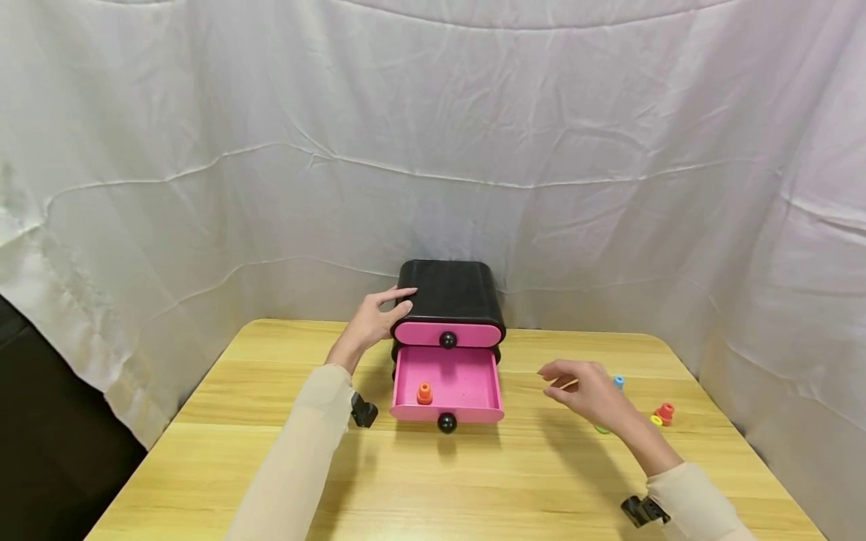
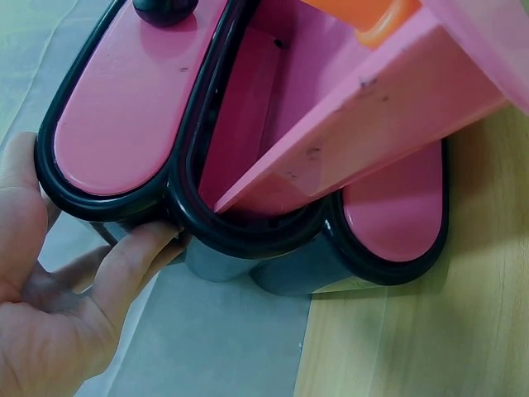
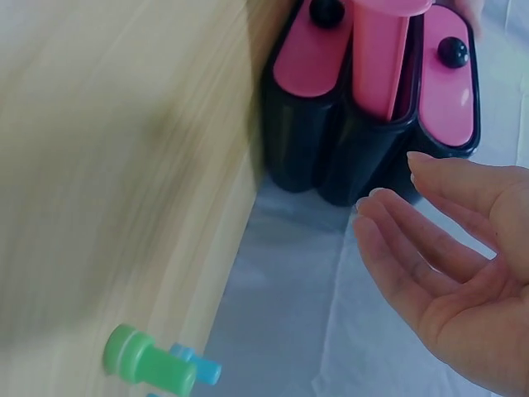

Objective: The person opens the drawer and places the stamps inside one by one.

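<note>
Now I see the wooden table (image 1: 284,451), pale and grained, carrying a small black drawer chest (image 1: 449,289) at the middle of its far edge, glossy plastic with rounded corners. Its pink middle drawer (image 1: 467,385) stands pulled out, long axis pointing toward me, black knob (image 1: 446,422) at the front. An orange peg (image 1: 424,392) stands upright in the drawer's left side. My left hand (image 1: 375,319) rests straight-fingered against the chest's left side. My right hand (image 1: 588,391) hovers over the table's right side, fingers relaxed, holding nothing, near green (image 3: 147,364), blue (image 1: 619,382) and red pegs (image 1: 666,412).
</note>
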